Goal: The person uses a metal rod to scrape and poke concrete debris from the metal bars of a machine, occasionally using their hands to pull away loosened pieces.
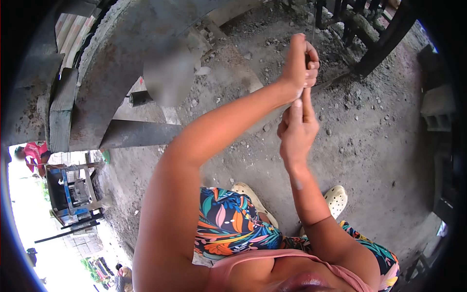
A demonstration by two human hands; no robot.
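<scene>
My left hand (297, 65) is raised ahead of me, fingers curled round something dark that shows only as a small patch; I cannot make out its kind. Just below it, my right hand (297, 131) has its thumb and index finger stretched upward, meeting the heel of the left hand. Its other fingers are folded in. Whatever lies between those two fingertips is too small to tell. A thin upright line, perhaps a rod or wire, shows just above the left hand. Both hands are over the gritty grey ground (350, 141).
A dark metal frame (384, 48) stands at the upper right, with rubble about it. Rusty metal sheets (131, 44) and a wooden post (63, 112) rise at the left. A hollow block (438, 107) sits at right. A blue-edged cart (73, 190) and a person in red (36, 153) are farther left.
</scene>
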